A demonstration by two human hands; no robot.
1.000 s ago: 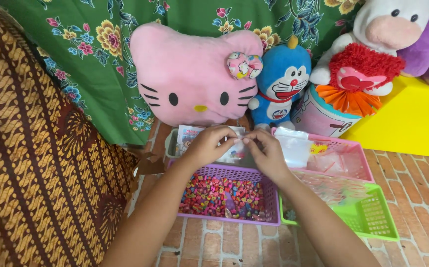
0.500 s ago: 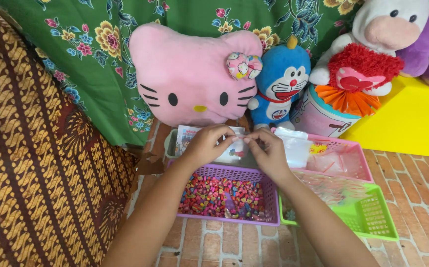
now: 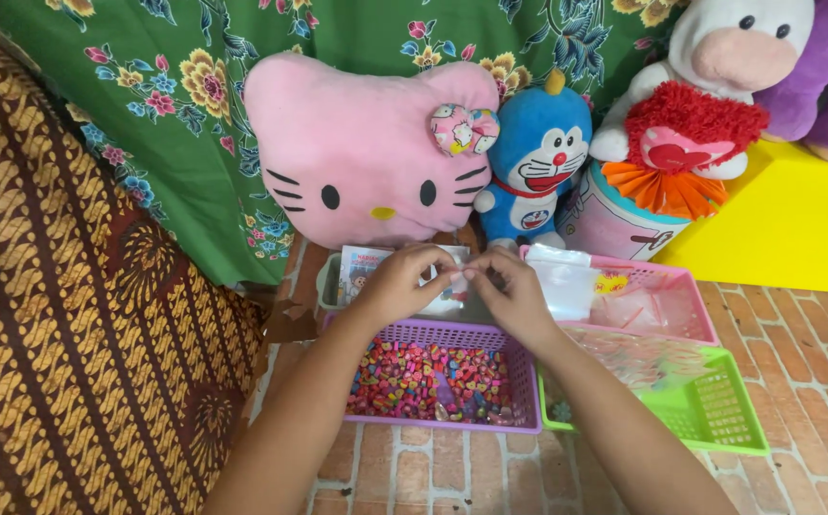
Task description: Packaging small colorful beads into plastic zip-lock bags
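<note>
The person's left hand and right hand meet fingertip to fingertip just above the far rim of the purple basket. Both pinch narrowly on something very small between them; it is too tiny to make out, perhaps a bead or a bit of clear wrapping.

The purple basket lies directly under the wrists and holds a thick layer of small colourful beads, so plenty of loose pieces remain in it. Behind the purple basket, beyond the hands, sits a printed card packet. To the right of the purple basket stand a green basket holding clear plastic bags and, further back, a pink basket with a white plastic pouch. No finished piece shows anywhere, so the work looks to be at an early stage.
</note>
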